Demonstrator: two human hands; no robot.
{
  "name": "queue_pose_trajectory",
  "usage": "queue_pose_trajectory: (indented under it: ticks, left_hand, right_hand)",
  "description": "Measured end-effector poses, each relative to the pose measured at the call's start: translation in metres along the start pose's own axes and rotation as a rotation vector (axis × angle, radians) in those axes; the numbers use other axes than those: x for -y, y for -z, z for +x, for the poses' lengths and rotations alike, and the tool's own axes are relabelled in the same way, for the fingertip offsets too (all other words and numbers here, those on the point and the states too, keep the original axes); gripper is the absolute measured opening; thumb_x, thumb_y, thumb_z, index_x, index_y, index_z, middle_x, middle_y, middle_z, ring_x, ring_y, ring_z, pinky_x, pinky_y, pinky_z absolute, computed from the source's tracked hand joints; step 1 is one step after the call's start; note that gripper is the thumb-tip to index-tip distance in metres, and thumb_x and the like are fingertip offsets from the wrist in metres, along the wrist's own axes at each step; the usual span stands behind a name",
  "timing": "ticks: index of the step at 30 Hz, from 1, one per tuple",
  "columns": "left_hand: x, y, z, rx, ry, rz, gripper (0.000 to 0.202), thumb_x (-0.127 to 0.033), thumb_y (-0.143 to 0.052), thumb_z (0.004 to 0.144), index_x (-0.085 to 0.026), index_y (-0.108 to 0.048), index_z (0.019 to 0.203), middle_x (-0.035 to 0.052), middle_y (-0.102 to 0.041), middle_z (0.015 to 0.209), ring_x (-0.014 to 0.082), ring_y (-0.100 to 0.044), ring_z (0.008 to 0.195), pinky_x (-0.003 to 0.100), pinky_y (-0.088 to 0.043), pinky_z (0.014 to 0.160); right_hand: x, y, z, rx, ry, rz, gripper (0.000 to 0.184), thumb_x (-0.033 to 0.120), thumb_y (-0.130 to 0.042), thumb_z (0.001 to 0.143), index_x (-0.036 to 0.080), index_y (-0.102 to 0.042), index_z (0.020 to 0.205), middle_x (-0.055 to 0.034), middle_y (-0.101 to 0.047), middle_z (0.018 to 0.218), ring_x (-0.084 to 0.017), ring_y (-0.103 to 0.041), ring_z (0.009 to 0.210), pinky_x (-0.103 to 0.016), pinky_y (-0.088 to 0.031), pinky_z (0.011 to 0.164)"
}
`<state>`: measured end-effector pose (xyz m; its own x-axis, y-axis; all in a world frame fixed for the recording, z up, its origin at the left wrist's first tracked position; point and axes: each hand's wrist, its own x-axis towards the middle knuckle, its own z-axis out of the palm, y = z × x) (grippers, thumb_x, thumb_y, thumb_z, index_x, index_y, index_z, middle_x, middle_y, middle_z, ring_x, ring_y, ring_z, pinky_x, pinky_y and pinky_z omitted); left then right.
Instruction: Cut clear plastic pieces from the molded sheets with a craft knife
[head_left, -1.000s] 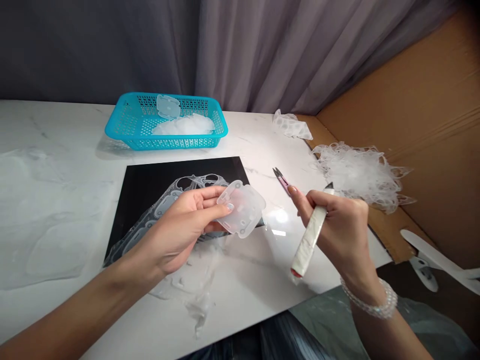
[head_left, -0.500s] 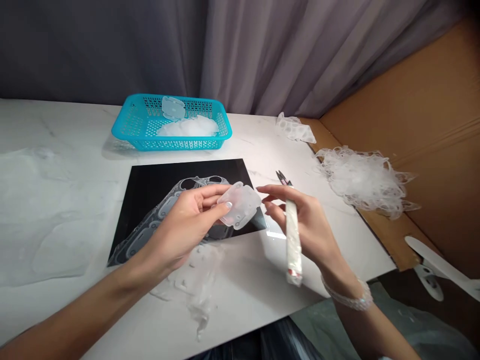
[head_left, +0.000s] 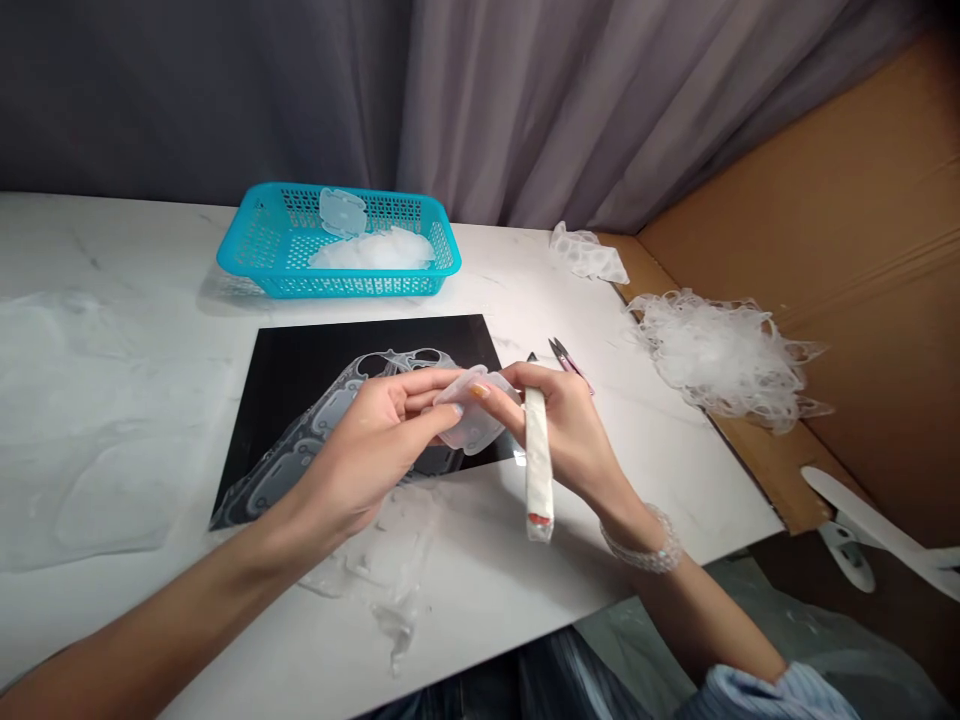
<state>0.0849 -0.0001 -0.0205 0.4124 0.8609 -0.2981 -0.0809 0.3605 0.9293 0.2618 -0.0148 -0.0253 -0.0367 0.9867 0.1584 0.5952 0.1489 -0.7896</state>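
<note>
My left hand (head_left: 375, 435) is closed, pinching a translucent plastic piece (head_left: 474, 438) with rounded lobes between thumb and fingers. Against the right side of that piece press the thumb and fingers of my right hand (head_left: 574, 425). A slim tool with a white-wrapped handle (head_left: 538, 460) is also held in the right hand, its butt end pointing down; a small dark tip shows above the fingers. Below both hands lies a clear moulded sheet of similar shapes (head_left: 296, 450), partly covered by my left hand, on a black board (head_left: 300, 350).
A blue basket (head_left: 337, 283) holding translucent pieces stands at the back. Small scissors (head_left: 568, 360) lie right of the board. A heap of clear cut-out scraps (head_left: 724, 355) sits by the cardboard wall (head_left: 862, 230). Plastic film (head_left: 112, 440) covers the left, with crumpled film (head_left: 397, 570) in front.
My right hand has moved left with the white-handled tool and now grips the translucent piece's right side. The scissors show more fully. My left hand has hardly moved.
</note>
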Motion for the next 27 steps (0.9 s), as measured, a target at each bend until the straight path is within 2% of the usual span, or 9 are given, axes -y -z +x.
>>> queue_pose_trajectory:
  ticks: [3, 6, 8, 10, 13, 16, 18, 22, 27]
  left_hand:
    - [0.000, 0.000, 0.000, 0.010, 0.003, -0.016, 0.030, -0.023, -0.067, 0.084, -0.025, -0.073, 0.113, 0.0037, -0.075, 0.107, 0.0191, -0.068, 0.098, 0.025, -0.051, 0.079]
    - [0.000, 0.003, 0.002, 0.003, 0.057, -0.061, 0.031, -0.024, -0.070, 0.082, -0.023, -0.073, 0.113, 0.0052, -0.075, 0.108, 0.0200, -0.068, 0.098, 0.027, -0.052, 0.081]
    - [-0.001, 0.006, 0.003, -0.002, 0.046, -0.083, 0.032, -0.024, -0.071, 0.081, -0.023, -0.073, 0.113, 0.0056, -0.074, 0.111, 0.0206, -0.067, 0.099, 0.027, -0.053, 0.080]
    - [-0.001, 0.009, 0.004, 0.004, 0.018, -0.089, 0.032, -0.024, -0.070, 0.081, -0.024, -0.073, 0.113, 0.0053, -0.072, 0.115, 0.0212, -0.066, 0.102, 0.027, -0.054, 0.080]
    - [-0.003, 0.010, 0.004, 0.019, 0.001, -0.098, 0.032, -0.023, -0.069, 0.082, -0.025, -0.073, 0.113, 0.0046, -0.071, 0.118, 0.0214, -0.065, 0.105, 0.027, -0.054, 0.081]
    - [-0.004, 0.008, 0.002, 0.026, 0.002, -0.112, 0.030, -0.022, -0.069, 0.082, -0.025, -0.074, 0.112, 0.0046, -0.072, 0.117, 0.0208, -0.066, 0.104, 0.025, -0.055, 0.079]
    - [-0.004, 0.007, 0.002, 0.024, 0.003, -0.116, 0.030, -0.023, -0.070, 0.082, -0.025, -0.074, 0.112, 0.0047, -0.072, 0.115, 0.0202, -0.066, 0.101, 0.024, -0.055, 0.077]
    - [-0.002, 0.006, 0.001, 0.011, -0.014, -0.107, 0.030, -0.023, -0.070, 0.083, -0.025, -0.073, 0.113, 0.0042, -0.072, 0.115, 0.0198, -0.067, 0.101, 0.025, -0.055, 0.078]
    - [0.001, 0.005, 0.002, -0.029, -0.018, -0.110, 0.032, -0.024, -0.072, 0.082, -0.026, -0.072, 0.114, 0.0035, -0.071, 0.119, 0.0196, -0.066, 0.105, 0.025, -0.055, 0.082]
  right_hand:
    - [-0.004, 0.008, 0.000, 0.127, -0.024, 0.090, 0.041, 0.044, -0.062, 0.089, 0.016, -0.060, 0.060, 0.0039, -0.051, 0.053, -0.007, -0.043, 0.049, -0.022, -0.034, 0.046]
    - [-0.014, 0.029, -0.004, 0.352, -0.059, 0.172, 0.026, 0.039, -0.063, 0.089, 0.016, -0.071, 0.082, -0.0020, -0.068, 0.072, -0.012, -0.060, 0.063, -0.024, -0.046, 0.056]
    - [-0.019, 0.042, -0.008, 0.411, -0.100, 0.222, 0.025, 0.037, -0.066, 0.086, 0.017, -0.073, 0.098, -0.0065, -0.074, 0.086, -0.018, -0.068, 0.076, -0.028, -0.053, 0.064]
    - [-0.021, 0.049, -0.011, 0.347, -0.192, 0.230, 0.024, 0.039, -0.067, 0.085, 0.017, -0.076, 0.092, -0.0077, -0.076, 0.084, -0.021, -0.071, 0.078, -0.030, -0.055, 0.065]
    - [-0.018, 0.048, -0.015, 0.189, -0.302, 0.223, 0.027, 0.043, -0.068, 0.084, 0.018, -0.077, 0.078, -0.0072, -0.076, 0.077, -0.021, -0.071, 0.075, -0.029, -0.055, 0.066]
    - [-0.014, 0.038, -0.014, 0.081, -0.274, 0.336, 0.023, 0.041, -0.072, 0.081, 0.022, -0.078, 0.092, -0.0058, -0.076, 0.087, -0.019, -0.069, 0.077, -0.029, -0.055, 0.071]
    - [-0.013, 0.029, -0.013, 0.064, -0.256, 0.416, 0.023, 0.041, -0.073, 0.081, 0.021, -0.077, 0.094, -0.0049, -0.075, 0.085, -0.017, -0.068, 0.075, -0.029, -0.055, 0.072]
    - [-0.012, 0.012, -0.011, 0.094, -0.276, 0.528, 0.022, 0.040, -0.073, 0.080, 0.018, -0.075, 0.080, -0.0028, -0.069, 0.072, -0.014, -0.062, 0.065, -0.027, -0.052, 0.065]
    - [-0.012, -0.001, -0.013, 0.035, -0.291, 0.650, 0.020, 0.036, -0.072, 0.082, 0.017, -0.071, 0.078, 0.0001, -0.064, 0.066, -0.011, -0.056, 0.057, -0.025, -0.048, 0.057]
